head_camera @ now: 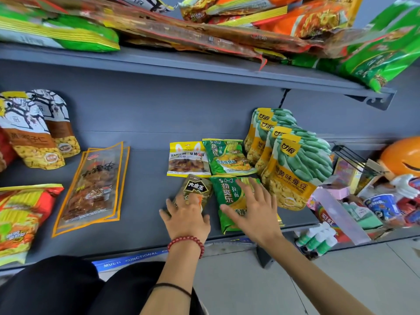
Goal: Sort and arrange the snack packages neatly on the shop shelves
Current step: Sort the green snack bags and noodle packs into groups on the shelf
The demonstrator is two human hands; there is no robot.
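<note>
Grey shelf (145,178): left hand (188,221), fingers spread, rests on the olive packet's (196,186) near end; right hand (256,212), spread flat, covers the green noodle packet (225,194).

The shelf (145,178) looks like matt grey metal. The green noodle packet (229,201) is glossy, crinkled plastic film. At its nine o'clock, the clear packet (91,185) is smooth transparent plastic.
</note>
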